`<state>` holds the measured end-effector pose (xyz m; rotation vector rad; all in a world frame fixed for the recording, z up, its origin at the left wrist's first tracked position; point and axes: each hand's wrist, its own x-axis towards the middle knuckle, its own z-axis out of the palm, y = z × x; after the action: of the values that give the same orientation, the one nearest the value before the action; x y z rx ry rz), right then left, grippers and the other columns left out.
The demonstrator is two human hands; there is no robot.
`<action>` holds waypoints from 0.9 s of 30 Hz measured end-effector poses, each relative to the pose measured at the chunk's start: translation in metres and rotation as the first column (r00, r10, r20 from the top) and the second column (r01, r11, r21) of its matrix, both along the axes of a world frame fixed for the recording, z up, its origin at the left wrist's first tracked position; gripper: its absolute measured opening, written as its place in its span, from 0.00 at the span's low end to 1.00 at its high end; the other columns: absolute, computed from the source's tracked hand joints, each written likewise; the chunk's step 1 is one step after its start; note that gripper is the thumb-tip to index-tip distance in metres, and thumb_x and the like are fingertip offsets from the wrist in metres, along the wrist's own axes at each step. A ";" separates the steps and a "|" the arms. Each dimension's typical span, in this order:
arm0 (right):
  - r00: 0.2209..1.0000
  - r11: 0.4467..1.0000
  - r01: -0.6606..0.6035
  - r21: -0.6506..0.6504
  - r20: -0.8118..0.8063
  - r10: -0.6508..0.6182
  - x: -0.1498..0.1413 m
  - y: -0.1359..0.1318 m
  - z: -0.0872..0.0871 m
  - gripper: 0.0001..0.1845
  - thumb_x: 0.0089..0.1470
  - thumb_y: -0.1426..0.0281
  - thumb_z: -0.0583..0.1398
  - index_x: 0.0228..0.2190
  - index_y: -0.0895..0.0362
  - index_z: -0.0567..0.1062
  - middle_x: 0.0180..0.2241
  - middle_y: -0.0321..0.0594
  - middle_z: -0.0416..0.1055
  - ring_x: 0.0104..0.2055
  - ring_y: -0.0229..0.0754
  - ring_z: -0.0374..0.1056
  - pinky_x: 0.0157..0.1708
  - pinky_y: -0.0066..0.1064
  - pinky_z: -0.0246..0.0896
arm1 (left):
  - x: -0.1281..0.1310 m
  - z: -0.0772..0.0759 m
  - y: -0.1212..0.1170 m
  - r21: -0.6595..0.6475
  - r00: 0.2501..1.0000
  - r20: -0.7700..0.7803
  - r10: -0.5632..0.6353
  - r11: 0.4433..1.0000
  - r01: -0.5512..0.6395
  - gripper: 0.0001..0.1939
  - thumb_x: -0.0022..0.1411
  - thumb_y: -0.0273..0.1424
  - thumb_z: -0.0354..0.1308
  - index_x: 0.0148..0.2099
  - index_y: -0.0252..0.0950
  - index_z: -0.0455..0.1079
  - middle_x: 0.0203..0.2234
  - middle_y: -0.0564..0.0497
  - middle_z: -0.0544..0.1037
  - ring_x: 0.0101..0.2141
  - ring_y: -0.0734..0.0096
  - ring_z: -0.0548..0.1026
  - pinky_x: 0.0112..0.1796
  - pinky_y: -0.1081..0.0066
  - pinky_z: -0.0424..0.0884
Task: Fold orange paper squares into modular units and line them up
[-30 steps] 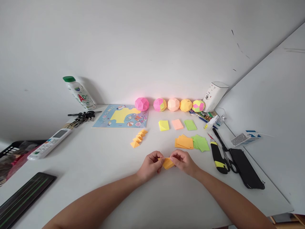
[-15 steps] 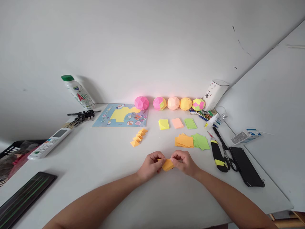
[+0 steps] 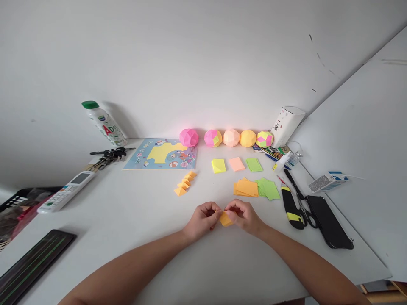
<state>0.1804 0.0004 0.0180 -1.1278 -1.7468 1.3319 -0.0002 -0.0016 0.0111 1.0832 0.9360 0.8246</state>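
Note:
Between my two hands is a partly folded orange sheet of paper, held just above the table near its front middle. My left hand pinches its left corner between thumb and fingers. On the other side, my right hand grips the upper right part, its thumb across the paper. Beyond my hands lie a stack of orange paper squares and overlapping green paper squares. To the left, several folded orange paper pieces stand in a slanting row.
Several faceted paper balls line the wall behind yellow, pink and green pads. At right are a box cutter, scissors, a black phone-like object and a glue bottle. A remote lies left.
My right hand's fingertips have come closer to my left hand along the paper's top edge. The orange paper has turned slightly and shifted a little right.

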 end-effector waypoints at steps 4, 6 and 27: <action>0.997 0.996 0.001 0.092 0.072 -0.007 -0.004 -0.004 -0.002 0.04 0.49 0.70 0.56 0.25 0.57 0.68 0.22 0.34 0.65 0.24 0.35 0.59 0.23 0.26 0.56 | 0.001 0.000 -0.002 0.041 0.997 -0.054 -0.046 0.998 0.048 0.17 0.51 0.43 0.58 0.26 0.34 0.62 0.16 0.58 0.64 0.15 0.83 0.58 0.17 0.78 0.56; 0.997 0.996 0.011 0.093 0.072 -0.017 -0.004 -0.005 -0.002 0.04 0.48 0.71 0.56 0.24 0.57 0.68 0.22 0.34 0.65 0.23 0.35 0.59 0.23 0.26 0.55 | 0.001 -0.001 -0.003 0.056 0.997 -0.057 -0.054 0.997 0.057 0.17 0.51 0.43 0.58 0.26 0.34 0.62 0.16 0.58 0.64 0.15 0.83 0.58 0.18 0.78 0.55; 1.000 1.000 0.001 0.028 0.026 -0.002 0.005 0.006 0.001 0.06 0.51 0.68 0.57 0.30 0.58 0.71 0.25 0.35 0.66 0.25 0.35 0.60 0.24 0.26 0.58 | 0.000 -0.001 0.003 -0.039 0.998 0.027 0.064 0.997 -0.063 0.15 0.50 0.41 0.59 0.26 0.35 0.62 0.11 0.61 0.60 0.14 0.82 0.58 0.17 0.78 0.59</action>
<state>0.1851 0.0062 0.0191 -1.1351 -1.7777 1.2930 0.0000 0.0010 0.0102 1.0107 0.9627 0.8691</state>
